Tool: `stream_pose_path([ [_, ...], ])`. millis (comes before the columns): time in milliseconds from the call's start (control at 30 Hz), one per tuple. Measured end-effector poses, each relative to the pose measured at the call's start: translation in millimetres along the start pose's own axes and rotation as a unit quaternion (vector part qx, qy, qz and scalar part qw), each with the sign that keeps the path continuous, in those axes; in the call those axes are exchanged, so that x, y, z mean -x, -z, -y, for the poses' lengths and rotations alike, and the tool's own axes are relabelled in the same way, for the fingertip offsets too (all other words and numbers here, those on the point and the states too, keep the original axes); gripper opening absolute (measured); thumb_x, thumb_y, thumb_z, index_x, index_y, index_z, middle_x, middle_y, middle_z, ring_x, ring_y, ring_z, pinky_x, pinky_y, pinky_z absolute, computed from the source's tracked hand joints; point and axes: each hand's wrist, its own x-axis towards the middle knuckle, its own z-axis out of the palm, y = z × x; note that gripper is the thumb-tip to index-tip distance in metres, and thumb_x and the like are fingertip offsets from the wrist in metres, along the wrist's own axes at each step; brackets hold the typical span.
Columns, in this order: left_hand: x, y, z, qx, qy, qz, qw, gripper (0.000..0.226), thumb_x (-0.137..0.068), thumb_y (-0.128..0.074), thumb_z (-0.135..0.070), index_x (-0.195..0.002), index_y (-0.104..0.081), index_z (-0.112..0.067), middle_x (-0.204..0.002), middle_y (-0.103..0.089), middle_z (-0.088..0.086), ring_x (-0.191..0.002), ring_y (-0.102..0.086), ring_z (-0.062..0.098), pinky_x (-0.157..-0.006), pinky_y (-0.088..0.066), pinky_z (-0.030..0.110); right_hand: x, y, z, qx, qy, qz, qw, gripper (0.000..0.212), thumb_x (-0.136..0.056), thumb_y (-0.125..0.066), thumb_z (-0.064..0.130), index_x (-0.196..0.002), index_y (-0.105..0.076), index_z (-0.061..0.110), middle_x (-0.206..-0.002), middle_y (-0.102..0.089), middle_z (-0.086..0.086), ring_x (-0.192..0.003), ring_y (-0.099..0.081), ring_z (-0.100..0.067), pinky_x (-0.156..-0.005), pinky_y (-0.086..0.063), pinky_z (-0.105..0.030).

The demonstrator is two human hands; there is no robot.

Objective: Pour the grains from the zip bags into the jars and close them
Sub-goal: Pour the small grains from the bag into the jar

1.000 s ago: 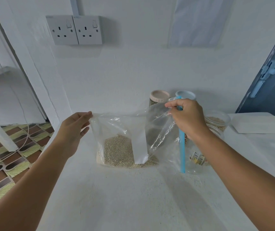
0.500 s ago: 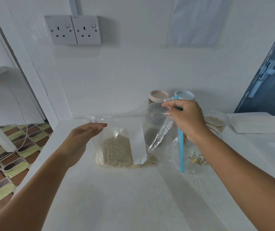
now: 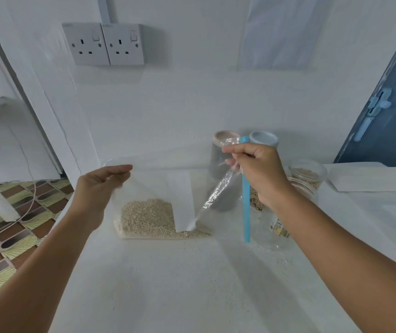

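Observation:
A clear zip bag [image 3: 158,186] stands on the white table [image 3: 168,284], with pale grains [image 3: 149,218] in its bottom and a white label on its front. My right hand [image 3: 257,171] grips the bag's top right corner, and the blue zip strip [image 3: 246,207] hangs down from it. At the bag's upper left edge my left hand [image 3: 98,186] pinches the film between thumb and nearly straight fingers. Behind the bag stand a pink-lidded jar [image 3: 225,137] and a blue-lidded jar [image 3: 264,138]. An open clear jar [image 3: 278,234] sits below my right wrist, partly hidden.
Two more open jars with grains [image 3: 308,170] stand at the right, beside a flat white paper [image 3: 372,180]. Wall sockets [image 3: 103,44] are above. The table's left edge drops to a tiled floor [image 3: 7,227] with a cable. A blue door [image 3: 389,111] stands at the far right.
My left hand let go of the bag's left corner, dropped with straight fingers, then rose back to the bag's upper left edge. My right hand stayed on the top right corner.

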Motion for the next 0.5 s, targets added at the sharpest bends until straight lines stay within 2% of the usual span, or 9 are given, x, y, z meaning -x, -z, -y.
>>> stream_pose_path([
  [67,1,5,-1,-0.003,0.009,0.018,1.000,0.025,-0.084,-0.078,-0.009,-0.087,-0.086,-0.032,-0.101,-0.079,-0.005,-0.104,-0.064,0.014,-0.103,-0.043,0.029,2,-6,-5,-0.011,0.004,-0.002,1.000,0.042,-0.099,-0.056,0.000,-0.091,-0.083,0.031,-0.093,-0.078,-0.011,-0.082,-0.071,-0.033,-0.074,-0.048,-0.037],
  [167,8,15,3,0.007,0.069,0.089,0.994,0.023,-0.073,-0.079,-0.017,-0.092,-0.086,-0.026,-0.126,-0.074,0.002,-0.135,-0.056,0.013,-0.123,-0.033,0.037,5,-9,-13,-0.015,-0.002,0.010,1.000,0.043,-0.100,-0.055,0.003,-0.092,-0.083,0.036,-0.103,-0.075,-0.021,-0.078,-0.062,-0.040,-0.076,-0.044,-0.038],
  [200,10,18,4,0.005,0.094,0.120,0.988,0.028,-0.069,-0.085,-0.022,-0.098,-0.086,-0.025,-0.134,-0.070,0.002,-0.139,-0.052,0.010,-0.125,-0.029,0.037,6,-8,-15,-0.014,-0.003,0.015,1.000,0.044,-0.101,-0.055,0.004,-0.093,-0.082,0.036,-0.106,-0.074,-0.020,-0.081,-0.063,-0.043,-0.076,-0.045,-0.038],
  [267,12,24,11,-0.008,0.114,0.165,0.980,0.052,-0.060,-0.096,-0.038,-0.108,-0.084,-0.025,-0.136,-0.069,-0.006,-0.138,-0.049,0.002,-0.123,-0.026,0.035,11,-6,-19,-0.004,0.003,0.020,1.000,0.042,-0.102,-0.055,0.004,-0.096,-0.082,0.036,-0.110,-0.075,-0.015,-0.097,-0.063,-0.048,-0.076,-0.051,-0.039],
  [300,12,25,14,-0.005,0.118,0.165,0.979,0.051,-0.062,-0.095,-0.038,-0.110,-0.083,-0.025,-0.134,-0.071,-0.009,-0.135,-0.051,0.001,-0.122,-0.028,0.035,13,-5,-18,-0.001,0.006,0.022,1.000,0.040,-0.103,-0.056,0.005,-0.099,-0.082,0.035,-0.110,-0.076,-0.007,-0.102,-0.064,-0.041,-0.079,-0.055,-0.036],
  [333,12,24,15,0.008,0.119,0.154,0.981,0.039,-0.071,-0.089,-0.029,-0.108,-0.084,-0.023,-0.131,-0.072,-0.009,-0.133,-0.054,0.003,-0.122,-0.031,0.037,15,-5,-17,-0.002,0.009,0.023,1.000,0.037,-0.103,-0.057,0.006,-0.100,-0.081,0.034,-0.110,-0.077,0.004,-0.104,-0.066,-0.028,-0.080,-0.054,-0.024],
  [400,9,19,17,0.015,0.110,0.114,0.987,0.026,-0.084,-0.073,-0.010,-0.106,-0.083,-0.016,-0.126,-0.075,-0.001,-0.129,-0.062,0.015,-0.121,-0.037,0.042,18,-5,-16,-0.002,0.013,0.041,0.999,0.028,-0.102,-0.062,0.010,-0.105,-0.080,0.032,-0.116,-0.075,0.018,-0.108,-0.066,-0.001,-0.084,-0.047,-0.009],
  [433,8,17,18,0.007,0.100,0.094,0.991,0.025,-0.088,-0.070,-0.004,-0.107,-0.081,-0.013,-0.122,-0.077,0.002,-0.126,-0.065,0.021,-0.119,-0.040,0.042,18,-5,-17,0.008,0.014,0.053,0.998,0.025,-0.101,-0.066,0.014,-0.108,-0.080,0.034,-0.119,-0.073,0.021,-0.113,-0.063,0.005,-0.088,-0.045,-0.007],
  [500,6,14,21,-0.001,0.083,0.063,0.995,0.024,-0.092,-0.068,0.001,-0.108,-0.079,-0.012,-0.114,-0.079,0.006,-0.116,-0.068,0.027,-0.114,-0.045,0.040,19,-4,-21,0.043,0.021,0.077,0.996,0.024,-0.099,-0.071,0.022,-0.113,-0.078,0.040,-0.122,-0.069,0.026,-0.124,-0.057,0.004,-0.098,-0.043,-0.013],
])
